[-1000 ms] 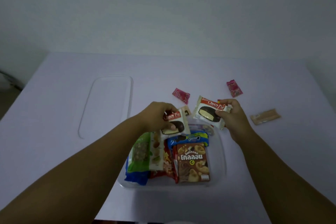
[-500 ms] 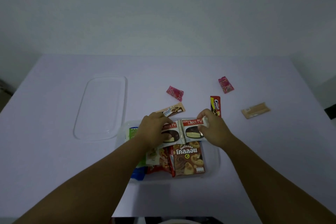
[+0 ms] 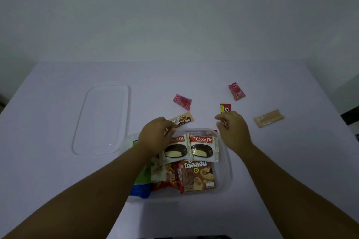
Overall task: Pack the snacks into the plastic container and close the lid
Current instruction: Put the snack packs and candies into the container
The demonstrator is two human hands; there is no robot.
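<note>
Left hand (image 3: 155, 134) is down at the far left corner of the clear plastic container (image 3: 227, 178), fingertips pinching the top edge of the left white-wrapped Choco Pie packet (image 3: 174, 151), so that's a hold on the wrapper. Right hand (image 3: 232, 132) hovers just past the container's far right corner, fingers curled loosely over the red and black wrapped snack bar (image 3: 225, 107) on the table; whether it actually grips that bar, I cannot tell, the fingers hide the contact. Right beside the held packet sits the second white-wrapped Choco Pie packet (image 3: 203, 149), the two side by side across the far half of the container, edges touching. Nearer the camera inside the container lies a brown biscuit box with Thai lettering (image 3: 198, 177), a red snack bag (image 3: 169, 180) tucked against its left, and a green and blue packet (image 3: 142, 186) mostly under the left forearm. Outside, on the pale lilac table (image 3: 58, 122), a tan chocolate wafer packet (image 3: 182, 119) lies just beyond the left hand, a pink candy wrapper (image 3: 182, 101) further back, another pink candy packet (image 3: 236, 91) beyond the right hand, and a beige wafer bar (image 3: 269, 118) well off to the right. The clear rectangular lid (image 3: 103, 118) lies flat on the table left of the container, not on it
</note>
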